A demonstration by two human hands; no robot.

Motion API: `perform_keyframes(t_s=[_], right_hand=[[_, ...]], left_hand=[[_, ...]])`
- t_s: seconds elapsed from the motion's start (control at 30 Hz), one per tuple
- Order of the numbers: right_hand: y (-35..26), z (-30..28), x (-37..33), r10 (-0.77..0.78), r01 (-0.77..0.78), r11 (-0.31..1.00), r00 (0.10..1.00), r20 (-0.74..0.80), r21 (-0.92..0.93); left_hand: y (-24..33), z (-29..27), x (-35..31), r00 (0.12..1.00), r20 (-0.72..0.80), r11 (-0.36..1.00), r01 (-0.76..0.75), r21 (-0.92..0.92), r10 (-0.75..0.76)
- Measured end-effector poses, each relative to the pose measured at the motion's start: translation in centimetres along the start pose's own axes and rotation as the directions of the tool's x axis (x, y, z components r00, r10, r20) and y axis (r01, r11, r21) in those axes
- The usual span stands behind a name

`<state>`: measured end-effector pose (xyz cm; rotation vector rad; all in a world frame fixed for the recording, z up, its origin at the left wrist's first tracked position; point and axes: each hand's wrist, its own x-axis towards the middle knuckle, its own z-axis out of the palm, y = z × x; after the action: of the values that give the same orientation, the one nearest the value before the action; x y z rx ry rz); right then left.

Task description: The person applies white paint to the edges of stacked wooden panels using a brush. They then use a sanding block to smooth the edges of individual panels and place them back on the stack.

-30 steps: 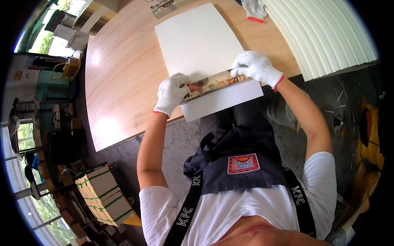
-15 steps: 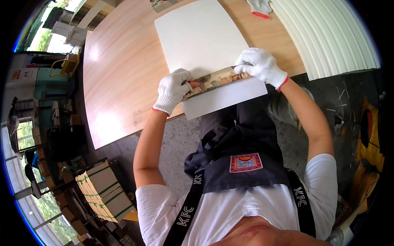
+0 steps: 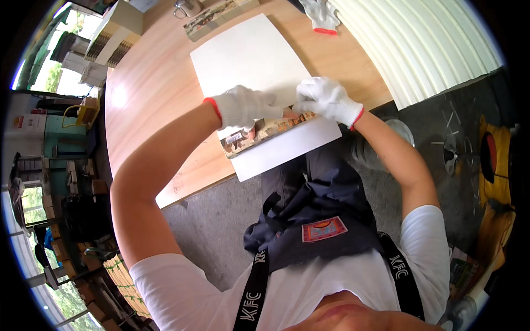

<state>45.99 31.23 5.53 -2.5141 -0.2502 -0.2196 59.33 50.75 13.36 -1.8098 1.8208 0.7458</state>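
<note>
A long, narrow printed piece (image 3: 268, 131), box-like with a picture-covered face, lies across a large white sheet (image 3: 248, 55) near the table's front edge. My left hand (image 3: 245, 107), in a white glove with bare fingertips, reaches over the piece from behind. Its thumb presses on the printed face, and another fingertip lies farther right along the top edge. My right hand (image 3: 326, 99), gloved the same way, has its fingers curled at the right end of the piece. The sheet's near part sticks out past the table edge. Both hands partly cover the piece.
Another printed piece (image 3: 221, 19) and a metal cup (image 3: 187, 7) are at the back of the wooden table (image 3: 143, 110). A spare glove (image 3: 320, 16) lies beside ridged white material (image 3: 419, 44) at right. A stack (image 3: 118, 33) stands far left.
My left hand has moved right along the piece, its elbow swinging outward, uncovering the printed left end. My right hand has shifted slightly inward, and its fingers are more curled.
</note>
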Motion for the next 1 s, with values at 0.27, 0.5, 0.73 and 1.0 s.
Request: perform_keyframes(t_s=[0.27,0.5,0.73,1.0], right_hand=[[7.3,-2.3,7.0,0.03,-0.018,0.996,0.99,-0.139,0.087],[12.2,-4.3,11.5,0.192,-0.459,0.413,0.888,-0.418,-0.786],[2.1,-6.7,1.6,0.293,-0.19,0.895,0.933,-0.211,0.403],[-0.4,-1.9,-3.7,-0.41,0.346,0.817,0.911,-0.043,-0.461]], left_hand=[[1.0,-2.7,1.1,0.995,0.093,0.999,-0.02,-0.029,0.023],[1.5,-3.5,1.4,0.993,0.119,0.999,-0.007,-0.031,0.011],[0.5,-2.3,1.4,0.973,0.231,1.0,0.023,0.014,-0.026],[-0.9,-0.7,3.3,0.994,0.106,0.962,0.008,-0.273,0.022]])
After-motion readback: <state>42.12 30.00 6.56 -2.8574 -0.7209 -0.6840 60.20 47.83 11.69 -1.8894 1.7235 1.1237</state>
